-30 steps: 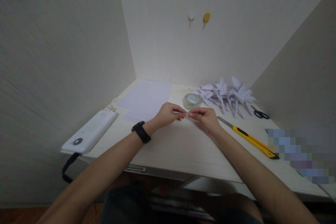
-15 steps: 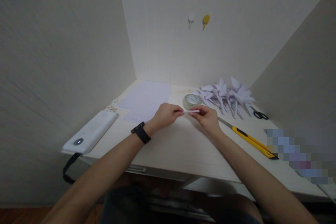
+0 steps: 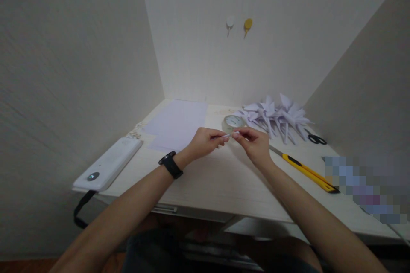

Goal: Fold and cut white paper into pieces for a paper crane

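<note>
Between my two hands is a small, thin rolled piece of white paper [image 3: 226,135], mostly covered by fingers. My left hand [image 3: 207,140], with a black watch on its wrist, pinches one end. Fingertips of my right hand [image 3: 253,140] pinch the other end. Just behind them lies a roll of clear tape [image 3: 233,122], partly hidden by the right hand. Beyond the right hand is a pile of folded white paper pinwheel-like shapes [image 3: 282,115] with rolled stems. White paper sheets [image 3: 179,119] lie flat behind the left hand.
A yellow utility knife [image 3: 309,172], blade out, lies right of my right forearm. Black scissors [image 3: 316,138] rest by the right wall. At the left edge sits a white device [image 3: 109,164] with a black strap. Walls enclose the desk [image 3: 211,179] on three sides.
The rolled paper has shifted within my fingers: less of it shows, and its right end no longer sticks out along the right hand. The view has tilted slightly.
</note>
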### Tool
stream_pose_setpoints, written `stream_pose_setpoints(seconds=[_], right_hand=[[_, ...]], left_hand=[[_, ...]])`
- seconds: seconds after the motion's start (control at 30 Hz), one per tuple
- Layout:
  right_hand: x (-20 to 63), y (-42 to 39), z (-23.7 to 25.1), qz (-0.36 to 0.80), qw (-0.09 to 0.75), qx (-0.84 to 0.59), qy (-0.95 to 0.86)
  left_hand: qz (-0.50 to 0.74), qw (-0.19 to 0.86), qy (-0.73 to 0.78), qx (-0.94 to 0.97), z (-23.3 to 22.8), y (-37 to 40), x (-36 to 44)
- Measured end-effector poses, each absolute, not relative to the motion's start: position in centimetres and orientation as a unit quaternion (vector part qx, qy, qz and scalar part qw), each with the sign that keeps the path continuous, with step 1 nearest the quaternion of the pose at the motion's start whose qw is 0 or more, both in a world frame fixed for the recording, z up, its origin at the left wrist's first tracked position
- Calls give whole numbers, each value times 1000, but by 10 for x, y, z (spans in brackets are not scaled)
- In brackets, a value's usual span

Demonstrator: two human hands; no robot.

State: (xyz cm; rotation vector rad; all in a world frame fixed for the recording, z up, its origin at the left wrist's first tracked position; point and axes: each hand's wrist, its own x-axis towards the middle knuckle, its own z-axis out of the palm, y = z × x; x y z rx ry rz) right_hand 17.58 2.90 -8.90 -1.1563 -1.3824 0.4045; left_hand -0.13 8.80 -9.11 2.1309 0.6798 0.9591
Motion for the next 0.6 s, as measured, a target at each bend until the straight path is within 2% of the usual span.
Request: stream_pose_setpoints(seconds=[0.27,0.47,0.6], right_hand=[[176,33,-98,128,560,-504,-645],[186,38,-107,68,481,-501,-716],[187,40,-113,19,448,-524,-724]], left_hand=[[387,244,243,855,-91,89,0],[322,86,249,909,-92,93,-5],[295,71,244,921,-93,94,-6]])
